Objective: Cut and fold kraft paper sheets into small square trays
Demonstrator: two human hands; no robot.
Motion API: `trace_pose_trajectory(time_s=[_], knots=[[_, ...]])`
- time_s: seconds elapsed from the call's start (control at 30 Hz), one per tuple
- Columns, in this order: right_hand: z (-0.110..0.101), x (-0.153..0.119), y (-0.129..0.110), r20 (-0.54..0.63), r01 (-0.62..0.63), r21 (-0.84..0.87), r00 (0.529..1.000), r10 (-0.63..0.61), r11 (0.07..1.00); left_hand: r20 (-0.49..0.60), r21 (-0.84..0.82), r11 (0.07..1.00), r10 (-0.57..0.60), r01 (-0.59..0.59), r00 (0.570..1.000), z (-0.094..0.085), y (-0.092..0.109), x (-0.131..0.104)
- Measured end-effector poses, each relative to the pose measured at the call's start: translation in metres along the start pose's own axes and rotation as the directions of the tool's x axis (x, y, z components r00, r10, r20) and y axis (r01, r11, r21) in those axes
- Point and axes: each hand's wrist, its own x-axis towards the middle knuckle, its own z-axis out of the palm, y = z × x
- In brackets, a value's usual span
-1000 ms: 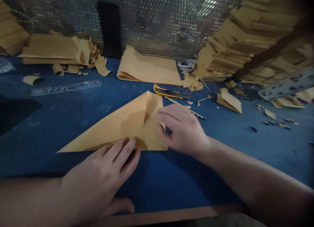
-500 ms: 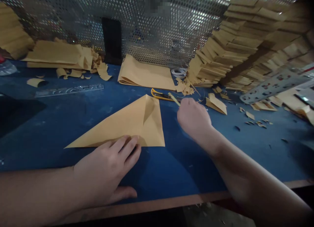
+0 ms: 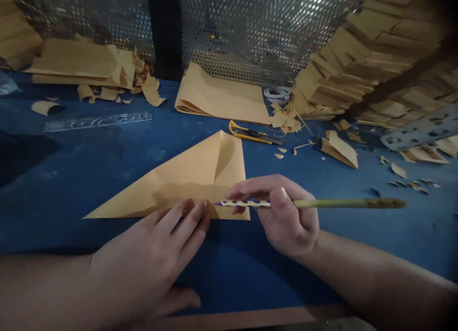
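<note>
A tan paper sheet (image 3: 189, 166), folded to a long triangular shape, lies flat on the blue tabletop. My left hand (image 3: 162, 247) rests on its lower edge with the fingers stretched out and the thumb apart on the table. Over the paper's right end, my right hand (image 3: 286, 212) grips a pencil (image 3: 332, 203) between thumb and fingers, held nearly level. The pencil has a purple-dotted barrel near its tip, which points left, close to my left fingertips. Just beyond the paper lies a yellow utility knife (image 3: 254, 133).
Behind are a folded paper stack (image 3: 223, 97), a white tape roll (image 3: 277, 93) and a dark phone-like slab (image 3: 165, 35) against perforated metal. A clear ruler (image 3: 98, 121) lies left. Large paper piles (image 3: 339, 73) rise at right, with scraps (image 3: 339, 149) scattered about.
My right hand has moved from beside the utility knife down to the paper's right end, bringing the pencil level above it. My left hand stays on the paper. The view has shifted slightly.
</note>
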Motion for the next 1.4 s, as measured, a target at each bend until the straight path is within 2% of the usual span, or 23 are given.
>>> trace_pose_trajectory(time_s=[0.07, 0.17, 0.27, 0.37, 0.47, 0.63, 0.87, 1.17, 1.4], knots=[[-0.003, 0.003, -0.002, 0.023, 0.008, -0.032, 1.000, -0.007, 0.999, -0.005, -0.009, 0.999, -0.031, 0.031, 1.000, 0.002, 0.001, -0.001], [-0.004, 0.009, -0.007, 0.082, 0.024, -0.178, 0.997, -0.009, 0.984, -0.008, -0.026, 0.997, -0.073, 0.073, 0.997, 0.007, 0.003, -0.003], [-0.002, 0.013, -0.008, 0.147, 0.013, -0.296, 0.989, 0.032, 0.955, -0.035, -0.032, 0.998, -0.054, 0.053, 0.998, 0.011, 0.002, -0.006], [0.000, 0.015, -0.005, 0.233, -0.037, -0.319, 0.965, 0.116, 0.947, -0.052, -0.041, 0.998, -0.039, 0.037, 0.998, 0.015, 0.000, -0.009], [-0.001, 0.014, -0.003, 0.277, -0.076, -0.310, 0.946, 0.166, 0.948, -0.008, -0.070, 0.997, -0.029, 0.029, 1.000, 0.017, -0.002, -0.011], [-0.004, 0.014, -0.002, 0.304, -0.068, -0.319, 0.937, 0.170, 0.945, -0.003, -0.039, 0.999, 0.014, -0.014, 1.000, 0.019, -0.003, -0.012], [-0.002, 0.015, 0.002, 0.280, -0.056, -0.372, 0.945, 0.170, 0.927, 0.012, 0.011, 0.999, 0.031, -0.032, 0.999, 0.018, -0.004, -0.012], [0.001, 0.017, 0.001, 0.280, -0.034, -0.369, 0.949, 0.146, 0.929, -0.016, -0.015, 0.999, 0.039, -0.040, 0.999, 0.021, -0.006, -0.011], [0.000, 0.017, 0.003, 0.282, -0.060, -0.366, 0.944, 0.172, 0.929, 0.025, -0.040, 0.998, 0.047, -0.046, 0.999, 0.015, -0.012, -0.007]])
